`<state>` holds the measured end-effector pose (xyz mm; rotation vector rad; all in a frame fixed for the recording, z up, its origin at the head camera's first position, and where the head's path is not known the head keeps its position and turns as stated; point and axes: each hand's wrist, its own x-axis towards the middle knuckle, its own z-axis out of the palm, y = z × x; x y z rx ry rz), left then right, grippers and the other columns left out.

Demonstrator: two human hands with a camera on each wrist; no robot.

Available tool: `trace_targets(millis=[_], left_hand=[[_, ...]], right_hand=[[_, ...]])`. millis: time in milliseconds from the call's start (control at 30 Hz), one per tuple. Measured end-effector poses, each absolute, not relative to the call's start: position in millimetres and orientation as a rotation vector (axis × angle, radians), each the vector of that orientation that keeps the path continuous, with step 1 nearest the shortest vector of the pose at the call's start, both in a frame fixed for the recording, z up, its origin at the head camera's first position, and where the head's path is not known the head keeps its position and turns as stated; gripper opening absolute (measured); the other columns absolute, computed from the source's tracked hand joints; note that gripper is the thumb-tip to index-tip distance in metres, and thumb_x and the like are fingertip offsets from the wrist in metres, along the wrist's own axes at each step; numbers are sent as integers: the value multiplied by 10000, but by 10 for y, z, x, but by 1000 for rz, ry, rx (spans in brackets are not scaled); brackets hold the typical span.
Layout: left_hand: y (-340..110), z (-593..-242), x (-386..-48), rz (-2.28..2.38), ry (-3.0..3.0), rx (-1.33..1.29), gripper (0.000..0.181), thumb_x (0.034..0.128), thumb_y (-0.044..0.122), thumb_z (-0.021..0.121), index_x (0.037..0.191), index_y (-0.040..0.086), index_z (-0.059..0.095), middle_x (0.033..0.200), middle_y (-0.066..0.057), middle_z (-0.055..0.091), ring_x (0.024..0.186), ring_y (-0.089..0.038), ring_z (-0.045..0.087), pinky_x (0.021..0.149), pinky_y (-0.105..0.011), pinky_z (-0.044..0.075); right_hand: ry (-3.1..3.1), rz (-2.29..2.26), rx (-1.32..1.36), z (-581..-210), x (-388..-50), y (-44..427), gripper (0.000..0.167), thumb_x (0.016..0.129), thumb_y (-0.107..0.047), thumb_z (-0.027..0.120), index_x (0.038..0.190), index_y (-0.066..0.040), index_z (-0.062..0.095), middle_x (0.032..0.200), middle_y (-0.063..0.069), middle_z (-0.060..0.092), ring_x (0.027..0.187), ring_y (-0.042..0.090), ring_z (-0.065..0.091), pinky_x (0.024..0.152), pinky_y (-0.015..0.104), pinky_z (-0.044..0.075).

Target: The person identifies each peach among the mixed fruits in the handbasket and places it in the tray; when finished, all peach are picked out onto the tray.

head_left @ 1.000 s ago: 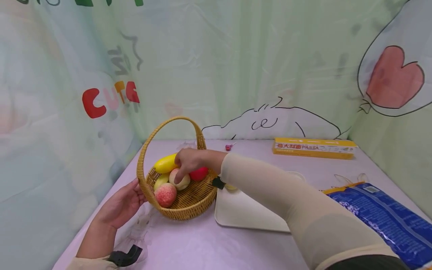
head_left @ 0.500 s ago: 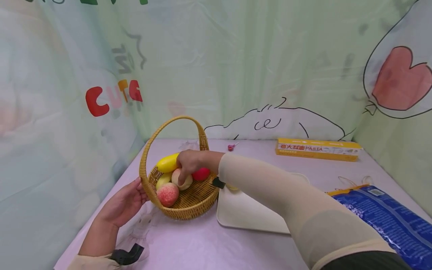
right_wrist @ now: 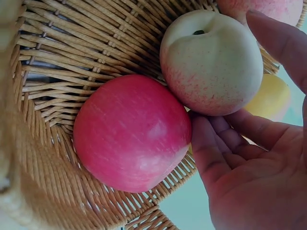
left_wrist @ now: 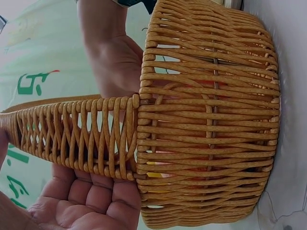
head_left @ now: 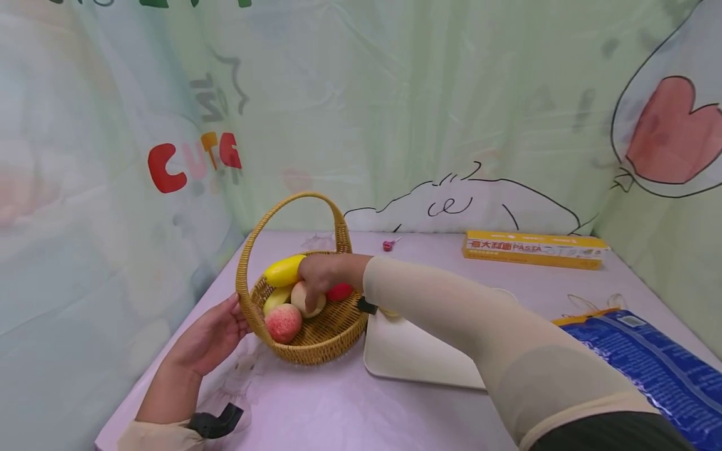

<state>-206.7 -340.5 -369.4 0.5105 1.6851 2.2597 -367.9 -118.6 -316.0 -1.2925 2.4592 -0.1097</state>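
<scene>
My left hand (head_left: 210, 335) holds the foot of the handle of a wicker basket (head_left: 324, 352), its fingers bent behind the handle in the left wrist view. Inside the basket, my right hand (head_left: 327, 275) grips a pale peach (right_wrist: 211, 62), thumb on one side and fingers on the other. A red apple (right_wrist: 132, 134) lies against that peach. A pinker peach (head_left: 284, 323) sits nearer the left side of the basket. Behind it are a paler yellow fruit (head_left: 276, 299) and a bright yellow, long fruit (head_left: 283, 271), partly hidden by the right hand.
Right of the basket lies a white board (head_left: 420, 354), with a small yellowish thing partly hidden by the right forearm. A lollipop (head_left: 388, 245) and a yellow pasta box (head_left: 533, 250) lie at the back. A blue bag (head_left: 648, 363) is at the right.
The head view has shifted slightly, moving the scene a little to the right. My right hand stays at the pale peach and my left hand keeps hold of the basket handle.
</scene>
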Motion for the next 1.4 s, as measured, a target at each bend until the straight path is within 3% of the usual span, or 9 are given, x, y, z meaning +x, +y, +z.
trace_targets(millis=[467, 967, 1400], left_hand=[[-3383, -3692, -2065, 2259, 1733, 461, 377, 1151, 300, 261, 1286, 216, 604, 1225, 61, 712, 1122, -124, 625, 1002, -249, 484], [-3377, -3682, -2062, 2264, 1731, 460, 367, 1151, 298, 272, 1293, 225, 603, 1229, 71, 710, 1127, -117, 620, 1002, -243, 483], [-3369, -3674, -2055, 2294, 1687, 447, 381, 1153, 296, 273, 1263, 222, 630, 1202, 66, 719, 1110, -108, 631, 980, -231, 487]], right_hand=[[2447, -9, -1337, -3202, -3686, -1168, 464, 798, -329, 891, 1167, -119, 703, 1041, -12, 648, 993, 165, 556, 959, 274, 474], [2436, -170, -1362, -3190, -3740, -1079, 413, 775, -310, 872, 1133, -156, 736, 991, -26, 674, 949, 169, 580, 867, 263, 483], [2428, -311, -1344, -3138, -3753, -960, 433, 813, -336, 834, 1168, -108, 737, 1032, 0, 690, 957, 169, 586, 838, 244, 488]])
